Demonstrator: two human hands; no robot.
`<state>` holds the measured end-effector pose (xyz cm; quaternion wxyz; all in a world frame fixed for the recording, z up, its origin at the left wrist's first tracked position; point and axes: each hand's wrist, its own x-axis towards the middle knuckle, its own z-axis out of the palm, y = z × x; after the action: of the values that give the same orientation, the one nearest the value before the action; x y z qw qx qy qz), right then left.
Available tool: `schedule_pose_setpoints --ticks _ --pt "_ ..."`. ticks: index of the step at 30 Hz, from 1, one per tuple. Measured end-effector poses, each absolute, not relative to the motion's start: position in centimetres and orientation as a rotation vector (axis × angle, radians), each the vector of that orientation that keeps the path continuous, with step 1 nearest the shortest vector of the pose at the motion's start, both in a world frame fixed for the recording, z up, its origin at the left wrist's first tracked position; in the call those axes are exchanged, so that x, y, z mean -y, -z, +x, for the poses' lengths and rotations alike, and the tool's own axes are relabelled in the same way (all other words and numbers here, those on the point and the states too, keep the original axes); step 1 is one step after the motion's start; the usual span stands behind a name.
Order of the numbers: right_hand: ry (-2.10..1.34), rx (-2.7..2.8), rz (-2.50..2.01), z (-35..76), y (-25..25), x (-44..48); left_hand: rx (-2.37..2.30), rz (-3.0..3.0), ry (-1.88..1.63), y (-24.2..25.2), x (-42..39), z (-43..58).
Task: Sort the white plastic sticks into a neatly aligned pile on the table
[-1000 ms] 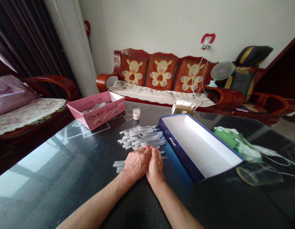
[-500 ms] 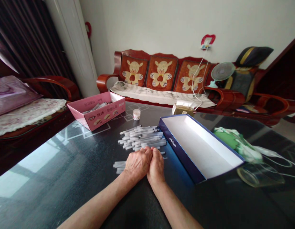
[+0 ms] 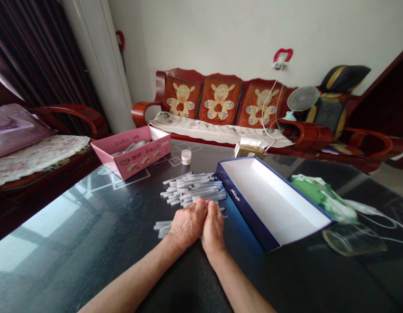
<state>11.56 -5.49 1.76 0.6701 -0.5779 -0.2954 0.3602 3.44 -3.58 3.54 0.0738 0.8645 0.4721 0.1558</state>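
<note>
My left hand [image 3: 188, 222] and my right hand [image 3: 213, 226] are pressed against each other on the dark table, fingers curled inward. Both are closed, and the backs of the hands hide whatever is between the fingers, if anything. Just beyond the fingertips lies a loose pile of slim whitish pens [image 3: 193, 187], some with dark ends. A smaller group of pens [image 3: 162, 227] sticks out to the left of my left hand, partly covered by it. A few more pen ends show at the right of my right hand.
Right of the pile stands an open blue box [image 3: 250, 217] with a white inside. A pink box [image 3: 142, 158] holding more pens sits at the back left. Near the back are a small paper cup [image 3: 186, 157] and a tissue box [image 3: 249, 150]. A green-white plastic bag [image 3: 322, 198] lies far right.
The view has shifted very slightly. The hands stay clasped in the same place, and the pens and boxes have not moved.
</note>
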Motion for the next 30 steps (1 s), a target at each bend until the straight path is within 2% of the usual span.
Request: schedule_pose_setpoints --ticks 7,13,21,30 --pt "-0.864 0.697 -1.195 12.1 -2.5 5.1 -1.287 2.614 -0.792 -1.7 2.7 2.6" --pt "-1.022 0.57 -1.013 12.2 -0.9 4.1 -1.246 2.563 -0.891 -1.1 2.4 2.3" --pt "-1.033 0.558 -0.97 12.0 -0.8 4.2 -1.364 2.549 -0.772 -1.2 2.6 2.5" --pt "-0.854 0.609 -1.217 12.3 -0.5 4.7 -1.327 2.59 -0.431 -3.2 3.8 3.4"
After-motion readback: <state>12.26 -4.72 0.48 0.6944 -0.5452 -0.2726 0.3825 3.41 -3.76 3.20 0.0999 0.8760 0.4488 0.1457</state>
